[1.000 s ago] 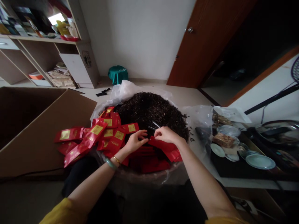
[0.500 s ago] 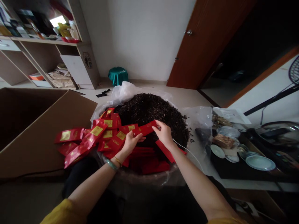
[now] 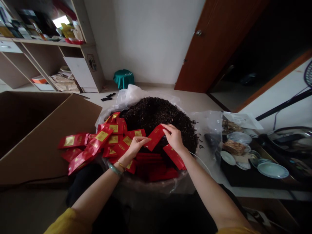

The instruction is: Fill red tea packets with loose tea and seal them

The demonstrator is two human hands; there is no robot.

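Between my two hands is a red packet (image 3: 155,137), held over a heap of dark loose tea leaves (image 3: 156,109). My left hand (image 3: 137,145) pinches its left edge, and my right hand (image 3: 174,138) pinches its upper right corner. To the left lies a pile of red packets with gold labels (image 3: 101,136). Below my hands, a stack of red packets (image 3: 156,167) rests at the near side of the heap. Another red packet (image 3: 174,156) lies under my right wrist. Clear plastic sheeting (image 3: 133,92) lines the container around the leaves.
A large open cardboard box (image 3: 80,120) stands at the left. On the right, a dark tray (image 3: 236,175) bears bowls and dishes (image 3: 273,169). A teal-covered bin (image 3: 123,79) sits by the wall. A white cord (image 3: 201,161) runs beside my right forearm.
The red packet has turned from lying nearly level to a steeper tilt, its face now more toward me. My left hand's fingers have closed into a pinch at its edge.
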